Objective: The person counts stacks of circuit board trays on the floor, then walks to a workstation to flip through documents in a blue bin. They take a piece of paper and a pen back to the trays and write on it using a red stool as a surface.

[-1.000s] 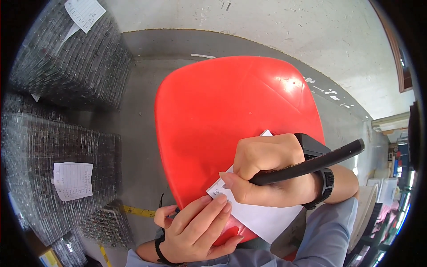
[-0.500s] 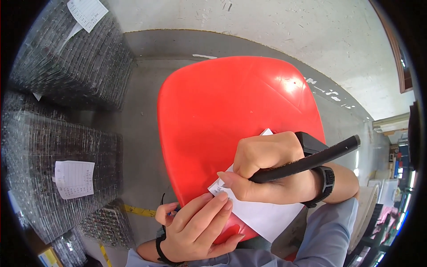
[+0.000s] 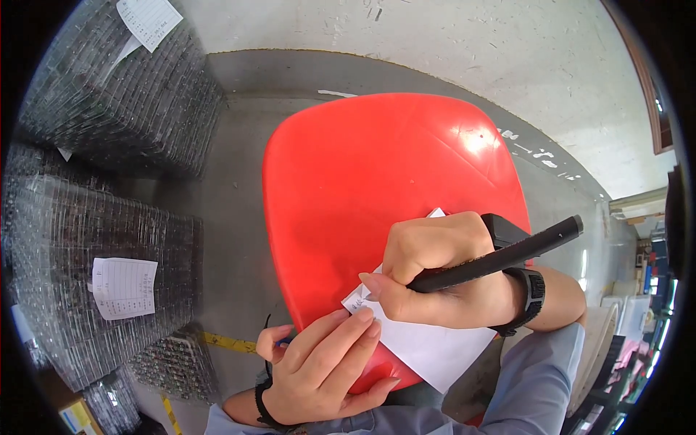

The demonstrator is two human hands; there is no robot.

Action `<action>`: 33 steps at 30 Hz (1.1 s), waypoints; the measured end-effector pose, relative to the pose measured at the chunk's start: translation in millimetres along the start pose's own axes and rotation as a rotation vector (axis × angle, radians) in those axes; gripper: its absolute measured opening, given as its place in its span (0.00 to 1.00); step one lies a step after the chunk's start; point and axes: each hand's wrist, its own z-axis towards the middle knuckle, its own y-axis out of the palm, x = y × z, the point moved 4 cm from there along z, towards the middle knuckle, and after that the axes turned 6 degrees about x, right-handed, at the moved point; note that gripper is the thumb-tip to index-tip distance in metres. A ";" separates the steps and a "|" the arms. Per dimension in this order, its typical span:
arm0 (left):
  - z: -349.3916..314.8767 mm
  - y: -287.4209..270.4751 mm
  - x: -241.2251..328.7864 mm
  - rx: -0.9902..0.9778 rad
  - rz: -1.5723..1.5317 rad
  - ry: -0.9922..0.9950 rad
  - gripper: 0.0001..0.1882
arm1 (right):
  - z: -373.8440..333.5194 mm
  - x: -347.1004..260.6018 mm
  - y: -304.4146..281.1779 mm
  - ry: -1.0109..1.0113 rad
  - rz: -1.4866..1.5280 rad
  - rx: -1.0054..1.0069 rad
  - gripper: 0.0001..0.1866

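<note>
A thick black marker pen (image 3: pixel 500 257) is pinched in my right hand (image 3: pixel 446 279), its back end sloping up to the right. The writing tip is hidden behind my fingers. Under that hand lies a white paper pad (image 3: pixel 435 355), set at a slant on a red plastic seat (image 3: pixel 384 167). Small dark handwriting shows at the pad's left corner. My left hand (image 3: pixel 322 362) lies with its fingers stretched out, the fingertips resting on that corner of the pad. Black bands circle both wrists.
On the left rise tall stacks of clear plastic trays (image 3: pixel 123 94), with a written paper sheet (image 3: pixel 125 288) on the nearer one. A smaller tray stack (image 3: pixel 174 366) stands by yellow floor tape (image 3: pixel 228 342). A pale wall (image 3: pixel 471 43) runs behind the seat.
The view has shifted slightly, so the stacks and seat sit a little further right. My right hand still grips the marker over the pad, and my left hand stays at its corner.
</note>
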 end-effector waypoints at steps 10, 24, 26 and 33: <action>-0.8 -1.0 -0.9 0.001 -0.010 -0.001 0.23 | -0.2 1.2 2.5 0.008 0.017 0.008 0.14; -0.7 -2.9 -1.5 0.033 0.016 -0.002 0.22 | 2.8 0.5 3.3 0.005 0.015 -0.027 0.14; -1.8 -3.1 -3.9 0.049 0.028 -0.003 0.23 | 4.3 0.8 4.8 0.002 -0.081 -0.048 0.13; -1.7 3.6 -2.9 0.091 -0.116 0.034 0.24 | -7.8 -2.2 -3.3 0.111 -0.099 0.118 0.14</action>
